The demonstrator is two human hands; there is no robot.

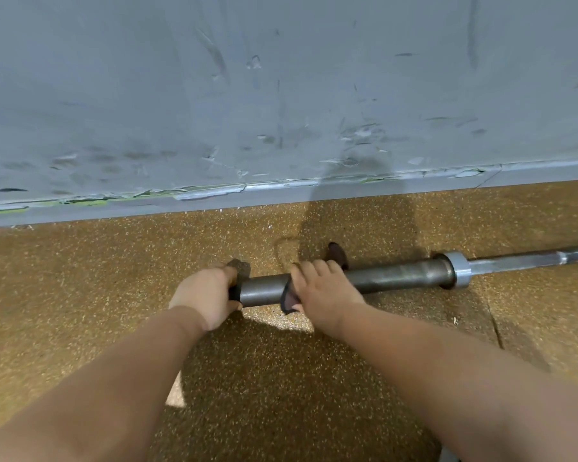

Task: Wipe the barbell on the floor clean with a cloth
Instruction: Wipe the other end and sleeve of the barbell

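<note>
Speckled tan floor (pixel 80 295) meets a scuffed grey wall (pixel 281 95), and the barbell (pixel 397 276) lies on the floor alongside it. In the head view, the left hand (pixel 204 295) curls round the end of the thick sleeve, gripping it. The right hand (pixel 324 295) clasps a dark cloth (pixel 289 300) around the sleeve, fingers draped over the top. Most of the cloth is hidden beneath that hand, and the thin shaft is cut off at the right edge.

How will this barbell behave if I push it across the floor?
The barbell is round metal, so it would probably roll rather than slide; your left hand gripping its end likely prevents that. It looks stiff and heavy for its thickness. The speckled floor looks grippy, so dragging may resist.
</note>
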